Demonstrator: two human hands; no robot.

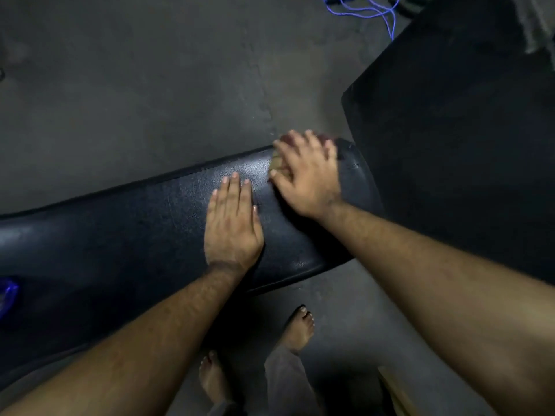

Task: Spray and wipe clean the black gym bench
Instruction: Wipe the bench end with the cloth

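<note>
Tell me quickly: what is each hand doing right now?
Left hand: open, flat on the bench.
Right hand: open, pressing a cloth on the bench.

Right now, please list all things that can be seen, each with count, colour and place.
bench: 1, black, across the middle
cloth: 1, tan, under the right hand at the bench's right end
pad: 1, black, upper right
cable: 1, blue, floor at top
blue thing: 1, left edge, too cut off to name
floor: 1, grey
left hand: 1, flat on the bench
right hand: 1, pressing the cloth
feet: 2, bare, bottom
</note>
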